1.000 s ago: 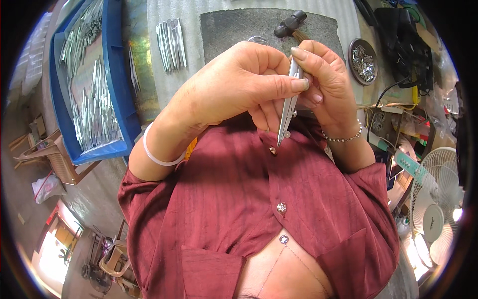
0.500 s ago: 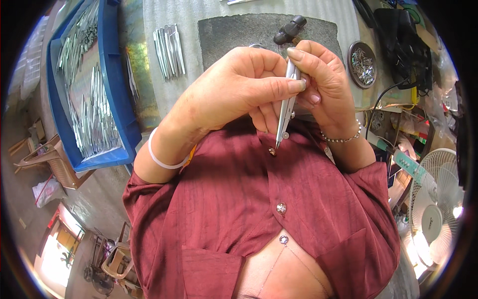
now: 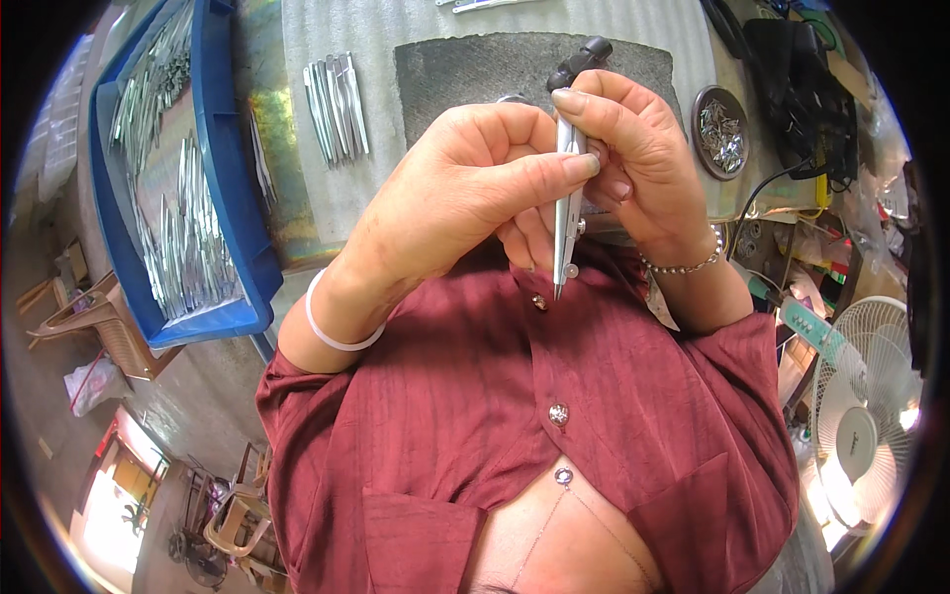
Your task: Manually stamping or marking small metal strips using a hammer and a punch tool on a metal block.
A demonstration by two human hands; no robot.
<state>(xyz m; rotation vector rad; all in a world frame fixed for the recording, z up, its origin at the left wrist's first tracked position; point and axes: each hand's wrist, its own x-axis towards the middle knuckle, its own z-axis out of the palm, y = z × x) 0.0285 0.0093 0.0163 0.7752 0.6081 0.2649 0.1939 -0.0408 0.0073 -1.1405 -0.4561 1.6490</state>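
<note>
Between my hands is a slim silver metal compass (image 3: 565, 213), its legs together and its points toward my shirt. Small round screws stick out from its side near the lower end. My left hand (image 3: 495, 178) is closed on its middle, the thumb lying across it and the other fingers behind. With thumb and fingers, my right hand (image 3: 633, 139) pinches the upper end; those fingertips partly hide the top. Just beyond my hands, a dark hammer head (image 3: 579, 63) rests on a grey-black mat (image 3: 465, 74), its handle hidden by my right hand.
Left of the mat lies a row of slim silver metal pieces (image 3: 336, 109). A blue tray (image 3: 226, 168) at far left holds many similar pieces. At right stands a round dark dish (image 3: 705, 158) of small metal parts. A fan (image 3: 859, 436) is at lower right.
Both hands have shifted slightly, and the compass has swung from a slant to nearly upright in the picture. Both hands still hold it.
</note>
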